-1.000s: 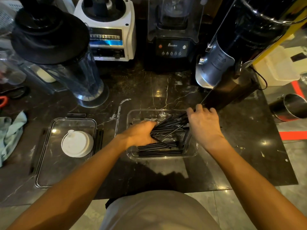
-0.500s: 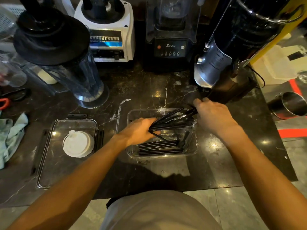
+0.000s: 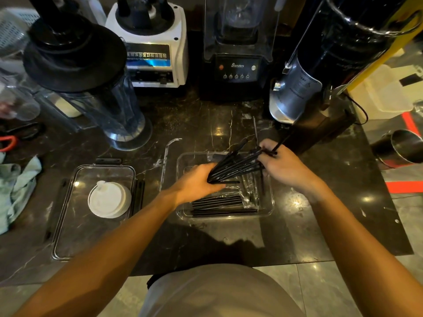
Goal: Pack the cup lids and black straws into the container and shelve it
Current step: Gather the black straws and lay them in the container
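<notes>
A clear plastic container [image 3: 271, 205] sits on the dark marble counter in front of me. Several black straws [image 3: 217, 203] lie flat along its near side. A fanned bundle of black straws [image 3: 238, 164] is held over the container: my left hand [image 3: 196, 184] grips its near ends and my right hand [image 3: 282, 167] grips its far ends. To the left, a stack of white cup lids [image 3: 107, 200] rests on the container's clear lid [image 3: 68, 225], which lies flat on the counter.
Blender jug [image 3: 109, 106], white blender base [image 3: 155, 49], black blender [image 3: 238, 53] and a silver-black machine [image 3: 320, 72] line the back. A green cloth [image 3: 16, 191] lies at the left edge; a steel cup [image 3: 402, 147] lies off the counter's right edge.
Both hands have lifted the straw bundle from inside the container. My right hand moved up and right, so the bundle now tilts and fans out above the container.
</notes>
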Demonstrator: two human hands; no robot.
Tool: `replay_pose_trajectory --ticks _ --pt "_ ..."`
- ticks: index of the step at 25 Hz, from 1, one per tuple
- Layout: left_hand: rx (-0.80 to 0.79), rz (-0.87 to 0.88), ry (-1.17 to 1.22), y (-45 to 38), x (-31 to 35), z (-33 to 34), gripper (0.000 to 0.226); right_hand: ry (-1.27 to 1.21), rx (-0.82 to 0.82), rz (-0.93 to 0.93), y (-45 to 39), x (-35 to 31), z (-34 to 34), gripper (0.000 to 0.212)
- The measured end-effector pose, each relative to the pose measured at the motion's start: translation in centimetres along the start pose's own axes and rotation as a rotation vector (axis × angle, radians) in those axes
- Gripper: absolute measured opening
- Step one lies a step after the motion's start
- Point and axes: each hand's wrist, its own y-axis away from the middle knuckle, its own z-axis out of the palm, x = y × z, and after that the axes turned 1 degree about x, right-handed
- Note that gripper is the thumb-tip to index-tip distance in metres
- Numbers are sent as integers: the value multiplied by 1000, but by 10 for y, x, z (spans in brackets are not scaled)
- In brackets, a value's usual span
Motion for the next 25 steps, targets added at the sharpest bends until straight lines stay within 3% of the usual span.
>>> replay_pose_trajectory --ticks 3,5,10,19,25 --pt "-29 -13 -34 -9 0 9 36 -209 -6 1 -2 -3 6 21" --pt "-5 -26 117 -13 3 15 38 -383 -45 27 -1 -6 11 21" --pt "92 -19 302 -13 6 23 23 -607 -13 132 -6 5 21 14" --pt "154 -29 432 -9 -2 18 13 -595 224 149 -7 7 13 23" --pt "243 -108 680 -12 3 10 22 -644 401 -113 -2 -12 10 21"
